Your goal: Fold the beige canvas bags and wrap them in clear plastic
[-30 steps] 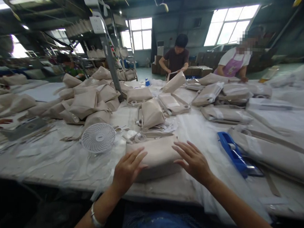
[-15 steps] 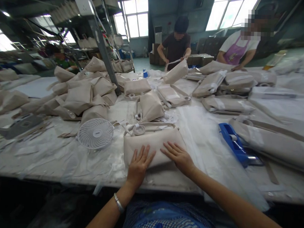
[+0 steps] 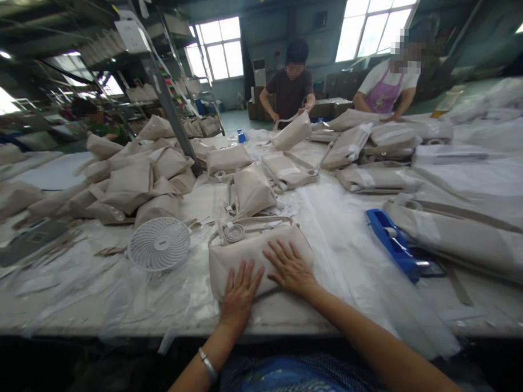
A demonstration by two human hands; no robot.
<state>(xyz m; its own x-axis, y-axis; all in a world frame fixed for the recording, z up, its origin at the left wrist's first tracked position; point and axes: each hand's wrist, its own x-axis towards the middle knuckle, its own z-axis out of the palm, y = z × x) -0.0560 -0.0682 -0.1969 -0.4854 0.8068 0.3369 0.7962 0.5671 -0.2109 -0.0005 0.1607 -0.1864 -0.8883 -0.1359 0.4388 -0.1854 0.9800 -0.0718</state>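
Note:
A beige handbag (image 3: 225, 263) lies on its side at the near edge of the table, its coiled strap (image 3: 233, 233) resting at the upper left. My left hand (image 3: 241, 292) presses flat on the bag's lower middle with fingers spread. On the right half of the bag, my right hand (image 3: 291, 268) also lies flat, its fingers apart. Just beyond is another beige bag (image 3: 253, 190). Clear plastic bags (image 3: 349, 250) are spread to the right of the handbag.
A white fan (image 3: 159, 244) stands left of the handbag. To the right is a blue tape dispenser (image 3: 391, 243), beside a wrapped bag (image 3: 466, 232). Several beige bags (image 3: 128, 183) are heaped at left, near a metal post (image 3: 170, 101). Two people (image 3: 288, 88) work across the table.
My right hand has slid slightly left across the handbag, toward my left hand. The whole view has shifted a little. Both hands stay flat on the bag.

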